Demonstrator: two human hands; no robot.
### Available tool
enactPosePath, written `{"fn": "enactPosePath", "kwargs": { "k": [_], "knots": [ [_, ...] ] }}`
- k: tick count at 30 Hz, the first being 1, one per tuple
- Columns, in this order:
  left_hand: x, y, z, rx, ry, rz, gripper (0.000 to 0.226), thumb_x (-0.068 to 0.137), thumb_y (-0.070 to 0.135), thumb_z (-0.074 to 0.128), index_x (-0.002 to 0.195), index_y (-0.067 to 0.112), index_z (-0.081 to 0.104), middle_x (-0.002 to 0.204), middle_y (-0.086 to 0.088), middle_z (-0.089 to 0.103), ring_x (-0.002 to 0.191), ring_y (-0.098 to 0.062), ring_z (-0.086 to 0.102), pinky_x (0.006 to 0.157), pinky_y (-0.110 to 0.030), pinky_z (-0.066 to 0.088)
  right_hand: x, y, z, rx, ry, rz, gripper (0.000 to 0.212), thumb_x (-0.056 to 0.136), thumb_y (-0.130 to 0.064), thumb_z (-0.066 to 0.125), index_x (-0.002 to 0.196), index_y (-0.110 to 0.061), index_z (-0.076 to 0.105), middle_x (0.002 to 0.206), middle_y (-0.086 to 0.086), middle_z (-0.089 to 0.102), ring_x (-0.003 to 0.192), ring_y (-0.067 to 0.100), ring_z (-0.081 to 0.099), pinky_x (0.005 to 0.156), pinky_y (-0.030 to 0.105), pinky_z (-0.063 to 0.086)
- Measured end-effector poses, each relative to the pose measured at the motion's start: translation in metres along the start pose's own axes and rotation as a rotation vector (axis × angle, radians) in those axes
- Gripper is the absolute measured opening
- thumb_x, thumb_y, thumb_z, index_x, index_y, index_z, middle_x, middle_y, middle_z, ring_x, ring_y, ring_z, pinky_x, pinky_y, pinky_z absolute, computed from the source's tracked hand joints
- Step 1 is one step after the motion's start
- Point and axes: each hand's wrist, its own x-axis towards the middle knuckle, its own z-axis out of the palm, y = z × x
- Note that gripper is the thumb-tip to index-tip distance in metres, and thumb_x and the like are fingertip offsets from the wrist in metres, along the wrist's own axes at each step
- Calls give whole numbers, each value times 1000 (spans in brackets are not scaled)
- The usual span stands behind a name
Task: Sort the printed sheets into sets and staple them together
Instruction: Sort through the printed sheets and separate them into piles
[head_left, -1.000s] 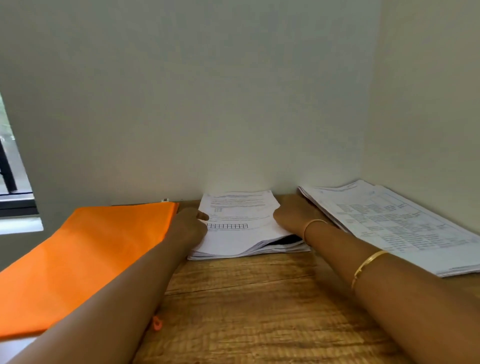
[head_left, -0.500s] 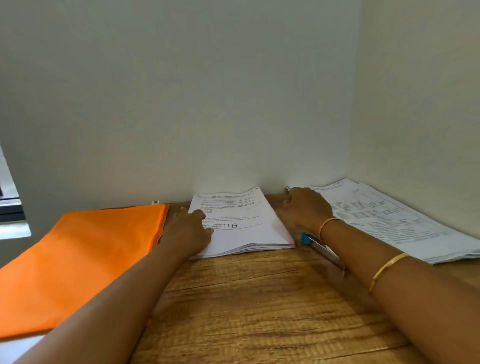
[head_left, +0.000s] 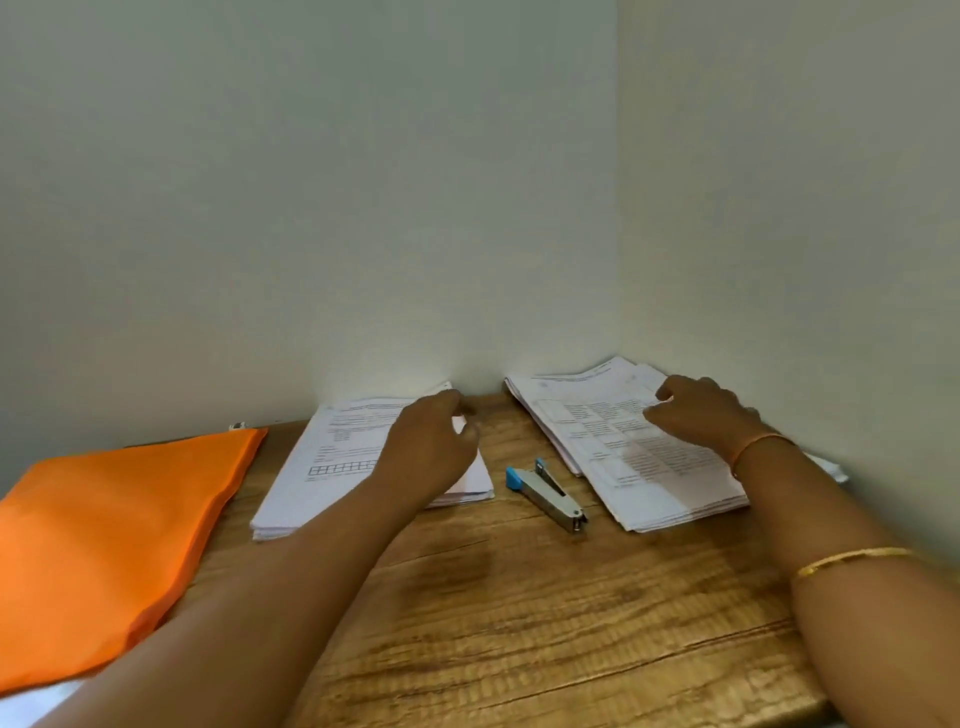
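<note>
Two stacks of printed sheets lie against the back wall. The left stack (head_left: 332, 467) shows text and a row of boxes on its top sheet. My left hand (head_left: 428, 449) rests over its right half with the fingers loosely curled near the far right corner, and I see nothing held in it. The right stack (head_left: 639, 467) carries a printed table. My right hand (head_left: 701, 415) lies on its far part, bent fingertips touching the top sheet. Between the stacks, a blue and metal stapler (head_left: 545, 493) lies flat on the wooden table (head_left: 519, 623), touched by neither hand.
An orange folder (head_left: 119, 545) covers the table's left side, reaching past the near left edge. Walls close the back and right sides, meeting in a corner behind the right stack. The table's front edge shows at the lower right.
My right hand left the left stack and moved right onto the right stack. The stapler now lies in plain sight. My left hand slid right across the left stack.
</note>
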Motion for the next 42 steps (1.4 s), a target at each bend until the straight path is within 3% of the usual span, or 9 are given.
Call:
{"fn": "enactPosePath", "kwargs": {
  "k": [7,10,15,19,23,28,32,35,42],
  "knots": [
    [22,51,41,-67,-240,-10,37,92,21,54,129,15,52,124,-2,59,102,-14,59,76,-18,42,5,27,-6,-146,-32,60,55,92,-38,43,143,-22,32,146,14,29,137,36,24,114,53,13],
    [30,66,56,-26,-304,-44,50,91,28,57,136,13,42,124,-4,59,106,-17,58,85,-24,46,6,31,-1,-149,-68,96,59,90,-37,43,145,-23,27,151,12,22,139,38,19,113,54,16],
    [33,86,62,87,-365,-27,53,92,27,54,138,13,32,101,-3,63,92,-18,64,72,-28,49,19,34,10,-136,-225,137,81,63,-39,38,141,-18,35,146,12,34,131,34,37,108,47,33],
    [21,109,63,267,-578,-9,69,97,19,45,148,3,1,123,-14,57,95,-21,55,67,-26,42,25,36,14,-124,-241,134,89,55,-35,33,142,-18,35,146,11,37,132,32,38,109,46,32],
    [14,125,67,358,-606,-13,77,95,15,40,148,12,-16,133,-26,46,116,-36,52,86,-38,46,18,34,11,-101,-253,136,93,54,-34,33,146,-19,27,151,11,31,136,33,32,111,48,28],
    [26,117,81,-105,-557,-300,99,86,19,62,146,27,-16,138,-19,35,118,-35,48,93,-45,50,15,35,12,-102,-245,125,91,56,-37,31,146,-20,26,151,10,29,137,32,31,112,47,27],
    [31,107,86,-656,-402,-531,120,54,10,80,143,29,3,132,-17,44,112,-34,55,84,-44,54,13,33,9,-103,-236,116,89,57,-39,33,144,-20,30,149,12,33,134,33,34,110,47,29],
    [29,109,94,-1101,-286,-585,82,65,-15,68,135,7,31,121,-18,58,95,-29,65,56,-28,57,15,32,11,-119,-238,91,83,64,-41,39,143,-17,32,147,14,36,132,32,37,109,45,32],
    [23,120,87,-1073,-406,-684,42,79,-15,43,118,-3,49,119,-18,60,101,-32,62,82,-39,55,15,31,15,-123,-220,116,85,56,-41,36,139,-20,38,143,12,40,128,32,41,107,46,34]
  ]
}}
